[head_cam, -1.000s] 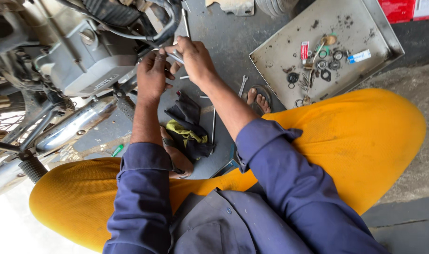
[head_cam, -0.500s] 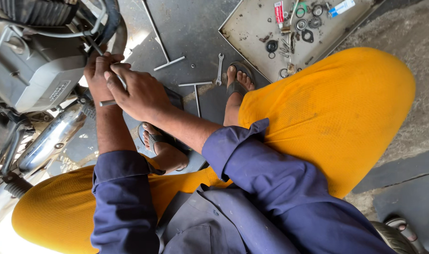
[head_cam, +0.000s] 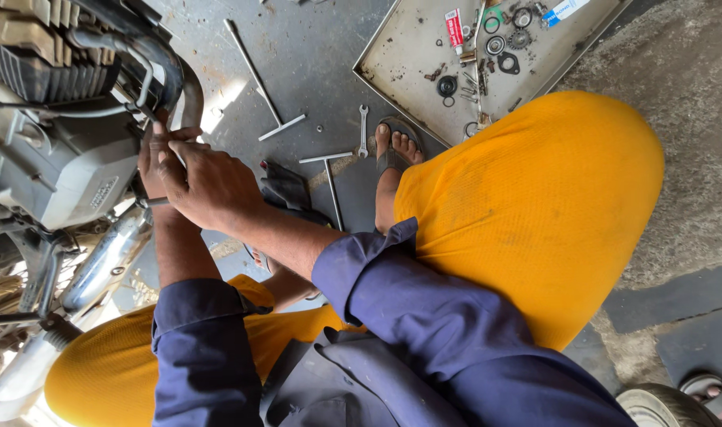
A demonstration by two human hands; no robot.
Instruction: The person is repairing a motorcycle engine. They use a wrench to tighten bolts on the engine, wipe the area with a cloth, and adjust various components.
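Two T-handle wrenches point(head_cam: 260, 83) (grey) — one spanner point(head_cam: 362, 130)

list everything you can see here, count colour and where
motorcycle engine: one, grey metal, left
exhaust pipe: one, chrome, below engine
T-handle wrenches: two, steel, on floor
spanner: one, steel, near the foot
metal tray: one, grey, top right, holding small parts
tube: one, red, in tray
left hand: at the engine, partly hidden
right hand: over the left, at the engine
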